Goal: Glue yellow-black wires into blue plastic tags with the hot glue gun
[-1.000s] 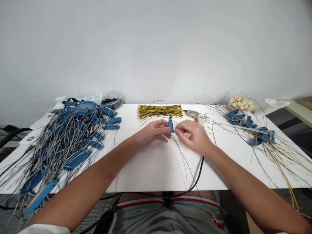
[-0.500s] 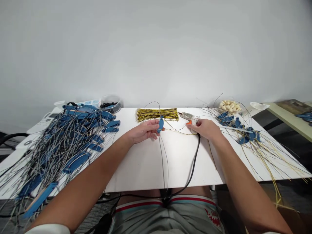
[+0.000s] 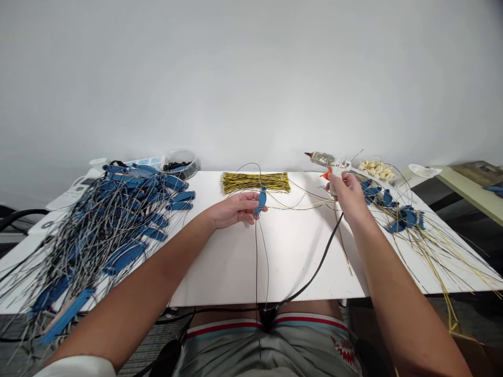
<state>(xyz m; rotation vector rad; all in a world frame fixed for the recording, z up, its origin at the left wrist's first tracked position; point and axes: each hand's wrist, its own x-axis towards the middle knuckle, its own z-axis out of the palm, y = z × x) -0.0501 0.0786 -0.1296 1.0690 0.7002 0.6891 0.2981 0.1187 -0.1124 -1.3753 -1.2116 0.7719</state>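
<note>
My left hand (image 3: 239,208) pinches a small curved blue plastic part (image 3: 262,199) over the middle of the white table. Thin dark and yellow wires run from this part, some to the right and some down past the table's front edge. In my right hand (image 3: 349,196) is a glue gun (image 3: 328,161) with an orange trigger, raised above the table. Its nozzle points to the left, and a black cord (image 3: 320,264) hangs from its handle. Behind my left hand lies a bundle of yellow and black wires (image 3: 255,182).
A large heap of blue parts with grey wires (image 3: 113,225) covers the left side of the white table (image 3: 220,272). Behind it stands a clear tub of black pieces (image 3: 178,166). To the right are more wired blue parts (image 3: 406,217) and a container of cream-coloured pieces (image 3: 376,170).
My right hand has lifted the glue gun off the table, up and to the right. My left hand stays nearly in place with the blue part.
</note>
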